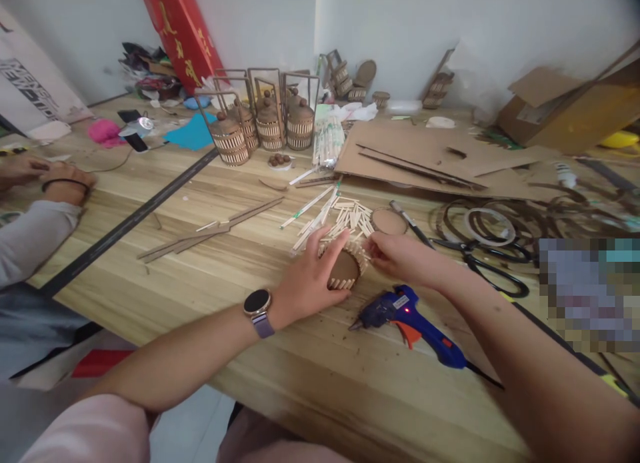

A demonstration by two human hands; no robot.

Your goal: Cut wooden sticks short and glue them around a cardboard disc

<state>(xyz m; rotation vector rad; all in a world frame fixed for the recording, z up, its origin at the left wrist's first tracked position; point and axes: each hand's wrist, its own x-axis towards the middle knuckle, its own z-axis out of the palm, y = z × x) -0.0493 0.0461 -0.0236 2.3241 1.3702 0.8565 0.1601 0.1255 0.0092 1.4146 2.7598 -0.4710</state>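
A small round brown basket [343,271] with short pale sticks standing around its rim sits on the table. My left hand [313,280] spans it, thumb at the near side and fingers over the far side. At the basket's right edge, my right hand [397,256] has its fingers pinched together; whatever is between them is hidden. Behind the basket lies a pile of short wooden sticks [353,215], beside a round brown disc [389,221]. A blue glue gun [413,323] with an orange trigger and a lit red light lies just in front of my right hand.
Several finished lidded baskets [270,126] with tall handles stand at the back. Brown strips [210,233] lie to the left. Black scissors [495,266] and coiled rings [450,223] are on the right, below a cardboard sheet [415,146]. Another person's hands [65,180] are at far left.
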